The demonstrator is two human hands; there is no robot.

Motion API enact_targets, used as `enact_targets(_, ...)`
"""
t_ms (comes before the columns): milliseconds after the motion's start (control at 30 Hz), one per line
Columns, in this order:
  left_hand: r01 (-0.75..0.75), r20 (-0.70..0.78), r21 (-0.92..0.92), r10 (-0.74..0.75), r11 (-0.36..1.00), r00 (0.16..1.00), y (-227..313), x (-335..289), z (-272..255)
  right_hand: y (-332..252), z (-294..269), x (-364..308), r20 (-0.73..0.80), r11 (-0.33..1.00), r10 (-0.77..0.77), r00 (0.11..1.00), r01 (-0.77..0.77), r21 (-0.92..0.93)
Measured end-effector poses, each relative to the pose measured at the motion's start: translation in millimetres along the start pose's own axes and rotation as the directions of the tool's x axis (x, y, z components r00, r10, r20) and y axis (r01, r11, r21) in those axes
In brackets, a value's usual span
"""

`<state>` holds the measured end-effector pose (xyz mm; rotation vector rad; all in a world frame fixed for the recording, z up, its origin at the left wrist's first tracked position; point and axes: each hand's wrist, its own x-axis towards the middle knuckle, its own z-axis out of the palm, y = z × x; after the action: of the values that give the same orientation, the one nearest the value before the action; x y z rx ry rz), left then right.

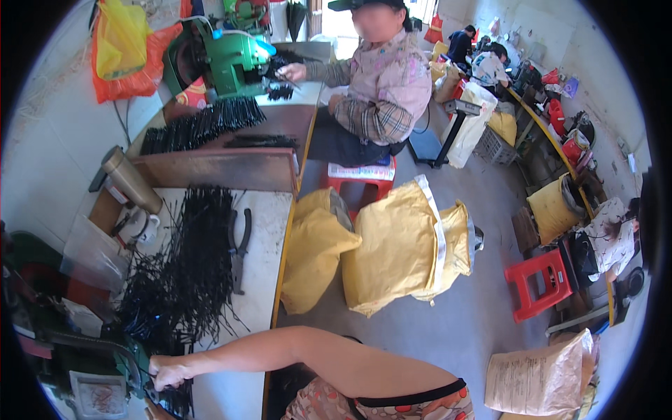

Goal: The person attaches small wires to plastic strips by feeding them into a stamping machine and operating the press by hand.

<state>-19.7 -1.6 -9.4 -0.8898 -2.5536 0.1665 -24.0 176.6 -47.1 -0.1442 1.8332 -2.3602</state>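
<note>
My right hand (168,372) reaches across to the lower left, its fingers curled closed beside a dark green machine (133,353). What lies inside the fingers is hidden. Only a small part of my left hand (155,410) shows at the lower edge, close below the right one, and its fingers cannot be made out. A large heap of thin black wire-like pieces (199,259) spreads over the white tabletop (262,210) beyond my hands, and more of them hang beside the right hand. Pliers with dark handles (240,250) lie along the heap's right side.
A metal flask (131,180) and a white mug (143,227) stand left of the heap. Past a low wooden divider (217,170), a co-worker (388,84) sits at another green machine (234,63). Yellow sacks (392,245), a red stool (539,283) and a paper sack (537,372) occupy the floor.
</note>
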Motion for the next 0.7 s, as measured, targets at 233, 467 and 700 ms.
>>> enact_targets(233, 0.072, 0.072, -0.153, -0.062, 0.985, 0.995, 14.7, 0.2, -20.9, -0.4, -3.0, -7.5, 0.049, 1.000, -0.015, 0.999, 0.015, 0.000)
enact_targets(467, 0.357, 0.218, -0.664, -0.287, 0.657, 0.933, -7.6, -1.8, 3.2, -10.7, -1.4, -2.7, 0.015, 0.995, 0.027, 1.000, -0.026, -0.098)
enact_targets(700, 0.633, 0.673, -0.732, -0.117, -0.253, 0.731, -7.3, -16.4, -20.3, -25.0, -5.1, -7.4, 0.043, 0.947, 0.322, 0.946, -0.322, 0.003)
